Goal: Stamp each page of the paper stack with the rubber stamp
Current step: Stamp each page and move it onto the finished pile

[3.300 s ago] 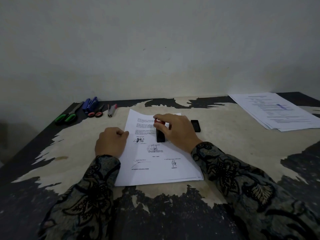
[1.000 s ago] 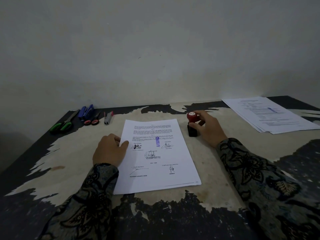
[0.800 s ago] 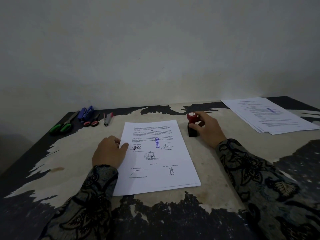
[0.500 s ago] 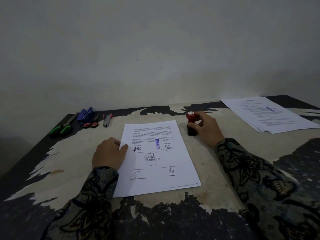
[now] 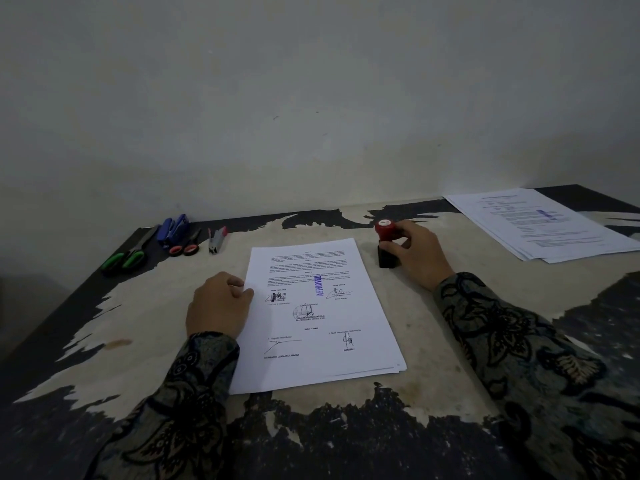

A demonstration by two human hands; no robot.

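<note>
Right hand (image 5: pixel 420 252) grips the rubber stamp (image 5: pixel 386 244), fingers curled round its red knob and dark body, and the stamp stands upright on the table (image 5: pixel 433 341) just beside the right edge of the paper stack (image 5: pixel 322 313), near that stack's far right corner. Left hand (image 5: pixel 218 306) rests on the stack's left edge, fingers loosely curled, thumb tip on the sheet, pinning it down. Top page carries a blue APPROVED mark (image 5: pixel 318 285) mid-sheet, well apart from the stamp. A second pile of papers (image 5: pixel 540 225) lies at the table's far right corner, with bare tabletop between it and the stamp. Along the far left edge sit green-handled scissors (image 5: pixel 128 252), a blue stapler (image 5: pixel 173 226), red-handled scissors (image 5: pixel 187 244) and a grey staple remover (image 5: pixel 216 239).
</note>
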